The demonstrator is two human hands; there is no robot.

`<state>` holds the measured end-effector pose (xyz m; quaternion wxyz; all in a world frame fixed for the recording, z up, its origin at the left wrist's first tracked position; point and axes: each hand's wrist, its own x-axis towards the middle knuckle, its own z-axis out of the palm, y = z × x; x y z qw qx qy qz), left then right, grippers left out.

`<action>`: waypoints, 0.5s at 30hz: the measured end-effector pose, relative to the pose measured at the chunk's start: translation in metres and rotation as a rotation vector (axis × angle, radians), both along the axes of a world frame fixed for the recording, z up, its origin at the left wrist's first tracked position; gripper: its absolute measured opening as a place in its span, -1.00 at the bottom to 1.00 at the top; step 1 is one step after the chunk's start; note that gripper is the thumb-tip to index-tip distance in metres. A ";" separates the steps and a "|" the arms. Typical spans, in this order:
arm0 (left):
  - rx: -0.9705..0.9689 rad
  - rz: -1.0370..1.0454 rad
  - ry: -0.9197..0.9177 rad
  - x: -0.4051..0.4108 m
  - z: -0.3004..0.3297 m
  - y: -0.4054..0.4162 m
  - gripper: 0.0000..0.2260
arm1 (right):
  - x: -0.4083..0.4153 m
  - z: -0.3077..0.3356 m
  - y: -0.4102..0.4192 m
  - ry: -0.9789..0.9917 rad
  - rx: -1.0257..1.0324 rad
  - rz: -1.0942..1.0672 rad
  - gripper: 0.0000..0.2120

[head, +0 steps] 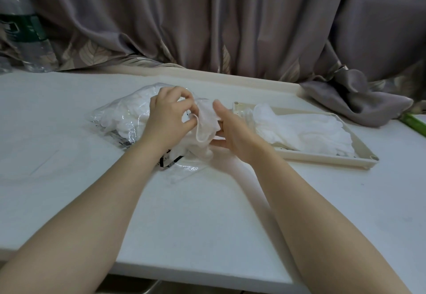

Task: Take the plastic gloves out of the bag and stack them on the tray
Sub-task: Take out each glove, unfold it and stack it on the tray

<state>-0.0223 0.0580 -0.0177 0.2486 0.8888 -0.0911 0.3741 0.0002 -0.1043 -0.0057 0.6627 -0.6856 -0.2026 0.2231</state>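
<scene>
A clear plastic bag full of white gloves lies on the white table, left of centre. My left hand is over the bag's mouth, its fingers pinching the edge of a white glove. My right hand holds the same glove from the right side, thumb up and fingers beneath it. To the right stands a cream tray with a pile of white gloves lying flat in it.
A grey curtain hangs behind the table, and a fold of it lies on the table past the tray. A plastic bottle stands far left. A green object shows at the right edge.
</scene>
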 end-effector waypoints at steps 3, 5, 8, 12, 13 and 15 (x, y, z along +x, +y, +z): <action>-0.005 -0.115 -0.016 -0.004 0.003 -0.002 -0.82 | -0.003 -0.003 0.013 -0.142 0.014 -0.295 -0.75; -0.014 -0.159 -0.031 -0.005 0.005 -0.002 -0.82 | 0.000 -0.005 0.014 -0.259 0.022 -0.448 -0.69; 0.060 -0.223 -0.076 -0.002 0.004 -0.003 -0.79 | 0.004 -0.003 0.009 -0.238 0.059 -0.504 -0.67; 0.287 -0.253 -0.185 0.006 -0.006 -0.006 -0.82 | 0.002 0.000 0.010 -0.012 0.189 -0.358 -0.78; 0.302 -0.246 -0.205 0.006 -0.005 -0.005 -0.84 | 0.003 0.001 0.010 0.026 0.206 -0.363 -0.77; 0.296 -0.239 -0.209 0.003 0.000 -0.002 -0.87 | 0.005 0.002 0.010 0.067 0.184 -0.447 -0.76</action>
